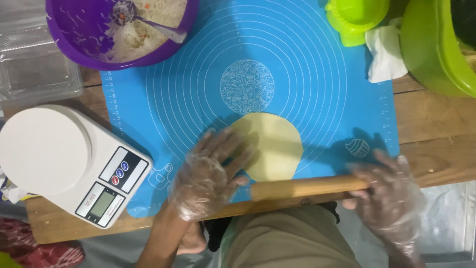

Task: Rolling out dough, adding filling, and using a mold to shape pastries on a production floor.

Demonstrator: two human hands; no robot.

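A flat round of pale yellow dough (pixel 275 146) lies on a blue silicone baking mat (pixel 317 89). A wooden rolling pin (pixel 302 187) lies across the near edge of the dough. My left hand (pixel 210 173), in a clear plastic glove, rests flat with its fingers spread over the pin's left end and the dough's left edge. My right hand (pixel 389 191), also gloved, presses on the pin's right end, fingers apart.
A white kitchen scale (pixel 64 159) stands at the left on the wooden board (pixel 436 129). A purple bowl (pixel 99 49) with a spoon and pale filling sits at the top left, beside a clear plastic box (pixel 34 59). Green bowl (pixel 431 49), green press (pixel 354 17) and white tissue (pixel 384 52) top right.
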